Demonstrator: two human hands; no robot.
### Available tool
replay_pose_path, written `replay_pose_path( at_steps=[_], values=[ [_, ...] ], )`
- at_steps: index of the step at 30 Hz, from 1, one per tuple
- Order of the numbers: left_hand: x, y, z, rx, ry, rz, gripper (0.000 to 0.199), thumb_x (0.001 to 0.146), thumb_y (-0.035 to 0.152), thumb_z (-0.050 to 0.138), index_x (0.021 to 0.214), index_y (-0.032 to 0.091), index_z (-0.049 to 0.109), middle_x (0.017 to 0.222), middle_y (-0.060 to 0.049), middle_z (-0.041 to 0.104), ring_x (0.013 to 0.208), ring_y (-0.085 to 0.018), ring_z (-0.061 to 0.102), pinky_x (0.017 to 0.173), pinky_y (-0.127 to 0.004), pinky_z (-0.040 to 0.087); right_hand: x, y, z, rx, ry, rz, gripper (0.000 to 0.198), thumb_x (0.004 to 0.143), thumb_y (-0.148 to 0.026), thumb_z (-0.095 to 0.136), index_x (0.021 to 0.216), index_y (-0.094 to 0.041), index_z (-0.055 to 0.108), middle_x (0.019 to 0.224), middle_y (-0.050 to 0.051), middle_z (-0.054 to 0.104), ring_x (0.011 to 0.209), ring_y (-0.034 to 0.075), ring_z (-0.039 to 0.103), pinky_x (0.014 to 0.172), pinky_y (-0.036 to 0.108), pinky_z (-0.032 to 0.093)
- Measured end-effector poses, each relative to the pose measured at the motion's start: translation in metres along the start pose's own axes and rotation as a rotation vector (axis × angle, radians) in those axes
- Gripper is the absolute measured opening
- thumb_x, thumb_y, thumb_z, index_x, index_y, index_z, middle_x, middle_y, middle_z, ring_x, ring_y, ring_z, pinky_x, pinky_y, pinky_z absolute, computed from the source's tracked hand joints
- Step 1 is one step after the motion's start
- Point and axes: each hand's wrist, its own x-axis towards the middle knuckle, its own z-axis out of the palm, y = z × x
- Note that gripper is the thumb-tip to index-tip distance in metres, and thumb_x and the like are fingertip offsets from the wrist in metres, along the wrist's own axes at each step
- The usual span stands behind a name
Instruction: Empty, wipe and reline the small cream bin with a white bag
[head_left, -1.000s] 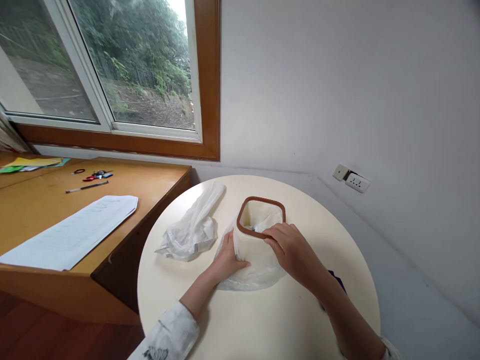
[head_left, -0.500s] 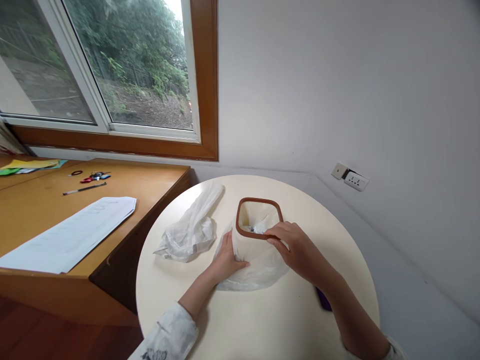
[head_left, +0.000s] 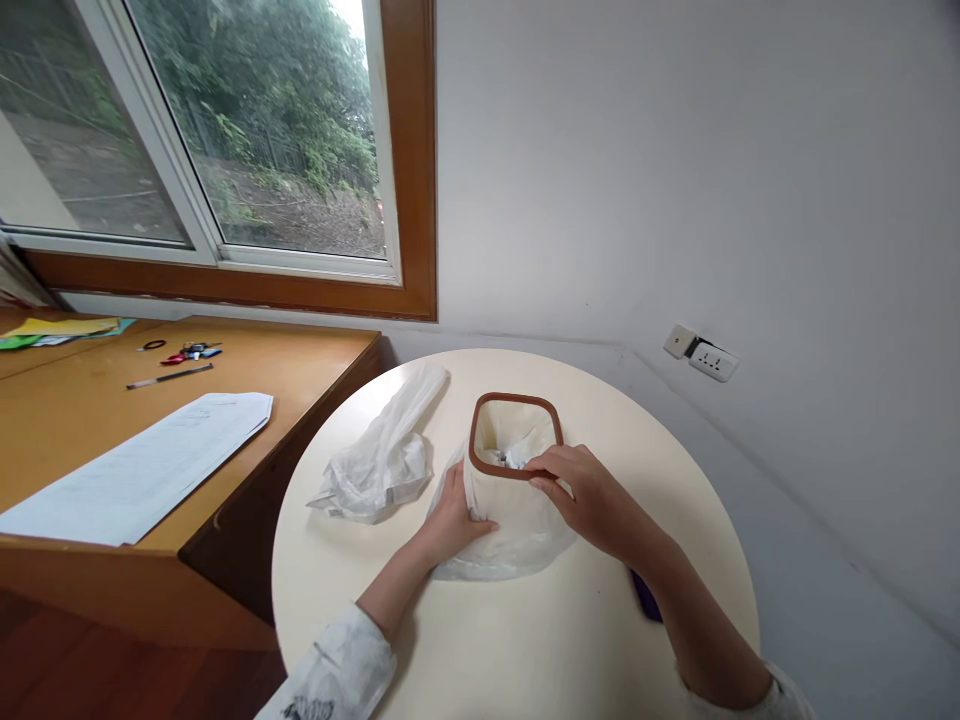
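Observation:
A small trash can with a brown rim (head_left: 514,398) stands upright on the round table, a translucent white plastic bag (head_left: 517,550) draped loosely around its outside. Bag film also lines the inside, and some whitish bits show at the bottom. My left hand (head_left: 452,515) wraps around the can's near left side, pressing the bag film against it, with the thumb across the front. At the rim's near right corner, my right hand (head_left: 581,492) pinches the brown rim between thumb and fingers. To the left lies a second crumpled white plastic bag (head_left: 382,455).
The cream round table (head_left: 517,650) stands by the wall. A dark purple object (head_left: 645,597) lies partly hidden under my right forearm. On the wooden desk (head_left: 315,350) are paper sheets (head_left: 150,470), a pen (head_left: 171,377) and keys (head_left: 196,352). A wall socket (head_left: 712,360) is at right.
The rim and my right hand on it have shifted very slightly to the left. My left hand stays in place on the can's side.

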Motion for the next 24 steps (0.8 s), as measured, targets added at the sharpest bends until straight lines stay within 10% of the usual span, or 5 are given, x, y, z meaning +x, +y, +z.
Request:
replay_pose_path(
  at_steps=[6, 15, 24],
  values=[
    [0.001, 0.002, -0.001, 0.017, -0.011, -0.008, 0.091, 0.057, 0.029, 0.074, 0.135, 0.021, 0.028, 0.132, -0.012, 0.033, 0.128, -0.033, 0.026, 0.108, -0.047, 0.023, 0.006, -0.004, -0.008, -0.055, 0.003, 0.011, 0.023, 0.092, -0.027, 0.040, 0.102, -0.023, 0.060, 0.107, 0.003, 0.062, 0.101, 0.016, 0.054, 0.091, 0.036, 0.035],
    [0.001, -0.001, 0.000, 0.009, -0.005, -0.006, 0.098, 0.056, 0.029, 0.075, 0.138, 0.022, 0.021, 0.133, -0.013, 0.032, 0.128, -0.034, 0.027, 0.109, -0.050, 0.022, 0.059, 0.005, -0.003, -0.255, -0.168, 0.179, 0.066, 0.090, -0.058, 0.015, 0.143, -0.021, 0.021, 0.151, 0.009, 0.018, 0.139, 0.022, 0.008, 0.109, 0.043, 0.010],
    [0.000, 0.001, -0.001, 0.010, -0.015, -0.015, 0.098, 0.058, 0.029, 0.074, 0.139, 0.021, 0.020, 0.135, -0.013, 0.031, 0.130, -0.033, 0.026, 0.110, -0.047, 0.021, 0.074, 0.017, 0.019, -0.338, -0.217, 0.185, 0.069, 0.087, -0.063, 0.011, 0.142, -0.023, 0.022, 0.148, 0.009, 0.024, 0.137, 0.022, 0.014, 0.107, 0.041, 0.011]
  ],
)
